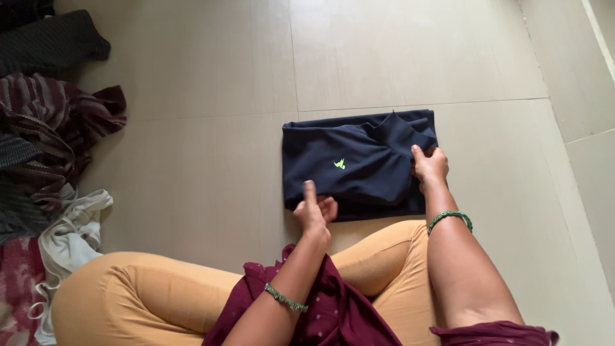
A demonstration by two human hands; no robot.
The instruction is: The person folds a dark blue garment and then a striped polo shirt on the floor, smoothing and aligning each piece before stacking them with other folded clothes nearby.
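No packages, signs or screens observed. One label-type mark only: a small neon-green logo (339,164) printed near the centre of the folded navy garment (359,147).

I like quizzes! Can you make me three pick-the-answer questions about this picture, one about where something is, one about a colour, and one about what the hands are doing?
1. Where is the clothes pile?
A. picture's left
B. picture's right
C. on the lap

2. What colour is the shirt?
A. red
B. navy
C. white

3. What are both hands doing?
A. waving in the air
B. resting on the shirt
C. holding a cup

Answers:
1 A, it lines the left edge.
2 B, dark blue with a small green mark.
3 B, left hand and right hand both touch it.
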